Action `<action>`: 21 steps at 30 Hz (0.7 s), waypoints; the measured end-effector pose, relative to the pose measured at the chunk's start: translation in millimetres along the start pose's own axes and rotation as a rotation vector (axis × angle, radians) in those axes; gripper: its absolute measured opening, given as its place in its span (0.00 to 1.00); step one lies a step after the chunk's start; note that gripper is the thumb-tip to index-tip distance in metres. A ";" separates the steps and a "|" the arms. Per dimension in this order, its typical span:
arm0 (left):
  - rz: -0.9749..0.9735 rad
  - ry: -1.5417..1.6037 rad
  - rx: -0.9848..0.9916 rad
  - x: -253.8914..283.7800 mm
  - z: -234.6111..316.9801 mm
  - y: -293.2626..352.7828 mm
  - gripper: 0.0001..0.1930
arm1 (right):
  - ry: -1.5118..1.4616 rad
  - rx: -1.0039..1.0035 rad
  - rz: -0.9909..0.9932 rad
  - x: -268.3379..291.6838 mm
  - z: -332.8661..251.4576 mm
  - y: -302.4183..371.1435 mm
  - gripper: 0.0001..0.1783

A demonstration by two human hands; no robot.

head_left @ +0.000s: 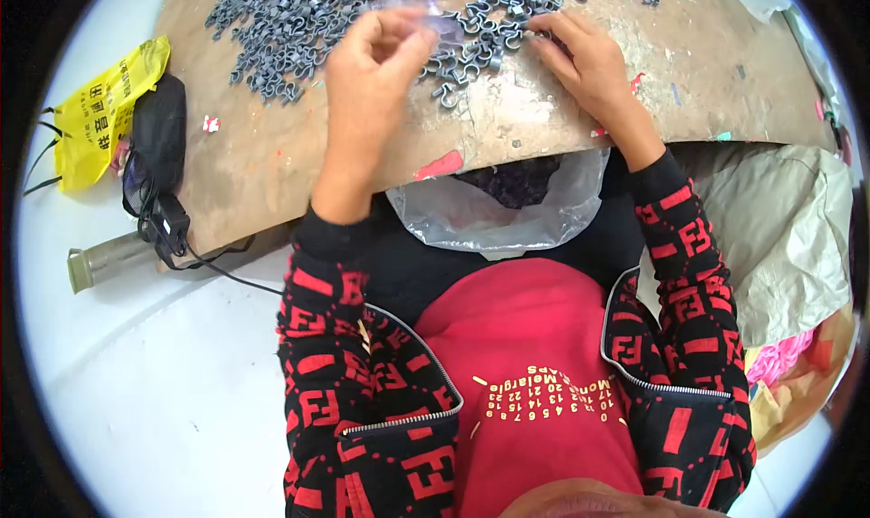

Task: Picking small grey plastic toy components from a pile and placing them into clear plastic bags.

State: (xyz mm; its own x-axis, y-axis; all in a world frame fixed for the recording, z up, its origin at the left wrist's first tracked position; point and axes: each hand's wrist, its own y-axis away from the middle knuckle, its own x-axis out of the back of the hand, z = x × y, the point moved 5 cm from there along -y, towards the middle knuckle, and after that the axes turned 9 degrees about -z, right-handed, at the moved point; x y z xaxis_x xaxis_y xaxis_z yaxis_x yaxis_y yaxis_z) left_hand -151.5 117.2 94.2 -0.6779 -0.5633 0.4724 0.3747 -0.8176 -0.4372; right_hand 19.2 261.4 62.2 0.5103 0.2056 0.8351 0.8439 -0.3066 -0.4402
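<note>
My left hand (373,69) is raised over the work board, its fingers curled in toward the thumb and smeared by motion. Whatever it may pinch does not show clearly. Beside its fingertips lie translucent purple plastic pieces (446,30). My right hand (587,63) is bent at the right edge of a small cluster of grey hook-shaped plastic clips (485,38). Its fingertips are drawn together there, and what is between them is hidden. A larger heap of the same grey clips (281,29) spreads to the left of my left hand.
The brown board (263,164) carries red scraps (440,164). Below its near edge, a clear plastic bag (494,232) holds dark pieces. A yellow bag (109,110) and black pouch (159,124) sit left, with a cable. Beige cloth (770,237) lies right, above pink strands (781,359).
</note>
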 end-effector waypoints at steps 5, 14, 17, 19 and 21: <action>-0.114 0.853 0.593 -34.0 21.4 65.6 0.06 | -0.199 -0.089 0.009 18.9 -23.3 10.8 0.13; -0.395 1.199 0.748 -66.0 37.8 96.9 0.06 | -0.965 -0.168 -0.237 22.4 -84.7 65.6 0.16; -0.450 1.138 0.737 -79.3 46.7 103.7 0.06 | -1.049 -0.274 -0.198 25.8 -85.5 79.4 0.12; -0.274 0.972 0.651 -79.4 54.0 103.7 0.09 | -1.215 -0.435 -0.191 22.1 -83.5 83.7 0.09; -0.213 0.720 0.424 -71.5 67.0 100.3 0.11 | -1.306 -0.484 -0.157 20.9 -74.7 84.7 0.09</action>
State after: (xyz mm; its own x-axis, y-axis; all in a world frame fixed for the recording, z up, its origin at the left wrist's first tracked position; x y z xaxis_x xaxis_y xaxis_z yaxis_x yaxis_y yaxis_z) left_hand -23.1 67.5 67.8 -0.9427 -0.2974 -0.1516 0.3014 -0.9535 -0.0041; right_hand 89.0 170.2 67.0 0.4263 0.8903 -0.1598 0.9024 -0.4308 0.0073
